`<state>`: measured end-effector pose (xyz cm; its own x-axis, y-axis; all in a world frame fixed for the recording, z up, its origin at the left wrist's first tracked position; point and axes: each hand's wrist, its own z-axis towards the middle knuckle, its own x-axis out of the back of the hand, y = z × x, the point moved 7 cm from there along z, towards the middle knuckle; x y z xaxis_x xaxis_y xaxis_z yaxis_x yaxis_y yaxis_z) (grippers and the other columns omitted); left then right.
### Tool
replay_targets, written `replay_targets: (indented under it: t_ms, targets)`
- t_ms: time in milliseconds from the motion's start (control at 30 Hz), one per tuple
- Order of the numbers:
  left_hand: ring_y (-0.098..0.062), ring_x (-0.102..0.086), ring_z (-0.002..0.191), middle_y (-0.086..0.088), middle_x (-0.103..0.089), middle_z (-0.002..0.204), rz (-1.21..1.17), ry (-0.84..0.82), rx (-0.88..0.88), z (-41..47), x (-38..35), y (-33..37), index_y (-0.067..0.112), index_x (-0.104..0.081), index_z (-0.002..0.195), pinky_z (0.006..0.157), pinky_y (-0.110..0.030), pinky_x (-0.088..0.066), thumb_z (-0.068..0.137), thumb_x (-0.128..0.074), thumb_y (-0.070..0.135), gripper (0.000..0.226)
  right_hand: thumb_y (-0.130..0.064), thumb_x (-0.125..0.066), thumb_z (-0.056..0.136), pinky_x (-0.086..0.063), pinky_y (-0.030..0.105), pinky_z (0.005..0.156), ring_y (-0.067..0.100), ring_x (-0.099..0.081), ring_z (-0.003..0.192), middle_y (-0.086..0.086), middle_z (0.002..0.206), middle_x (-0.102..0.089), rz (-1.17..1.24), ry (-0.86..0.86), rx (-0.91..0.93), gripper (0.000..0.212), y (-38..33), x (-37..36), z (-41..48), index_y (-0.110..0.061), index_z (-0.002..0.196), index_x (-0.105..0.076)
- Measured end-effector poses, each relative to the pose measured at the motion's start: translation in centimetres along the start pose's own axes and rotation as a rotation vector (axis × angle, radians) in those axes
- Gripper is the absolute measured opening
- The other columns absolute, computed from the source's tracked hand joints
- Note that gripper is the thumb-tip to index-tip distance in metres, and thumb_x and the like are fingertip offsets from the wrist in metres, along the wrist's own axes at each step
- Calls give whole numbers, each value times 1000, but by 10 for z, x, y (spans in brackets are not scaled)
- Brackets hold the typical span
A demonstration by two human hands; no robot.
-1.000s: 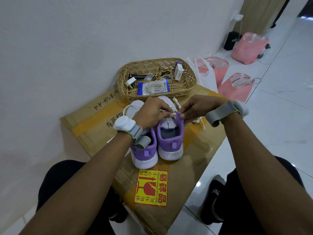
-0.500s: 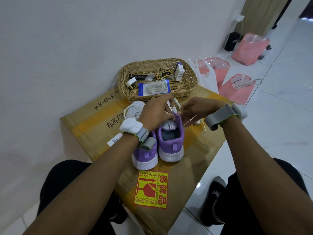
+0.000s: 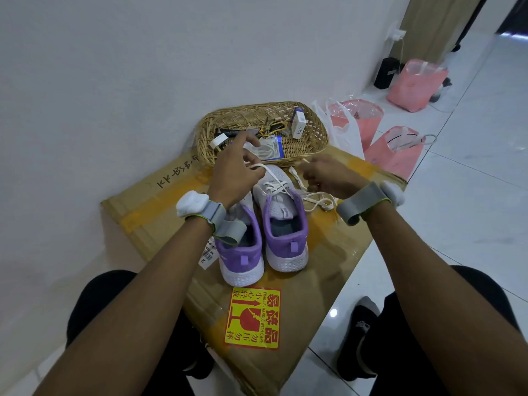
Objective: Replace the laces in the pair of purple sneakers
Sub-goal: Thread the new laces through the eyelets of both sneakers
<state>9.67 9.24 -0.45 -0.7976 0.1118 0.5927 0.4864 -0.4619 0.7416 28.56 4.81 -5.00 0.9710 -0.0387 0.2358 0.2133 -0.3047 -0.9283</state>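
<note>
Entry: both purple sneakers stand side by side on the cardboard box (image 3: 328,252), heels toward us, toes toward the wicker basket (image 3: 314,130). The work is on the right-hand sneaker (image 3: 285,241). A white lace (image 3: 274,184) crosses its lower eyelets only, and the upper eyelets next to the tongue look bare. Slack loops (image 3: 317,202) of the lace lie on the box just beside the shoe's right flank. We cannot tell from this view whether the lace is the old one coming out or the new one going in. A blue-edged packet (image 3: 270,150) in the basket seems to hold a coiled white lace, so we judge this to be the unlacing stage, early in the task. The left-hand sneaker (image 3: 241,258) has its front hidden under the left wrist, so we cannot read its lacing. We judge that most of the job is left: this shoe is unfinished and the second is not confirmed. The left grip (image 3: 234,175) hangs over the toe area, pinching one strand of the lace, which runs taut from it back to the eyelets; its index finger points toward the basket. The right grip (image 3: 323,174) sits just right of the toe with its fingers curled, apparently closed on the lace's other end. Both grips are beyond the eyelets, one on either side of the shoe.
</note>
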Motion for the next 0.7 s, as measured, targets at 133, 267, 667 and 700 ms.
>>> replay_targets:
  t_ms: [133,267,667,700]
  targets:
    - [-10,-66,72,4,-71,78,12,29,-8,1,0,0,24,-57,112,66,-28,-52,74,-73,9,43,-13,-71,84,-44,21,63,1,-52,58,-16,57,-59,-579,-151,94,10,-1,-1,-6,-14,94,-73]
    - [-13,-67,74,6,-71,77,12,6,-11,0,-6,-2,25,-57,112,71,-30,-53,73,-72,9,45,-22,-79,80,-40,18,62,1,-57,67,-8,73,-70,-870,-8,125,11,1,27,-4,-16,90,-78]
    - [-7,-62,59,3,-73,76,-5,-103,-38,-1,-21,3,21,-57,116,62,-21,-49,74,-72,5,47,-21,-83,72,-42,26,66,21,-62,80,5,84,-73,-917,0,259,13,-3,5,-1,-18,84,-79]
    - [-14,-66,63,3,-73,76,-11,-109,-38,-1,-22,3,21,-57,116,65,-29,-54,74,-73,5,48,-19,-82,72,-44,26,67,23,-64,83,7,87,-73,-933,97,202,12,0,16,3,-18,83,-78]
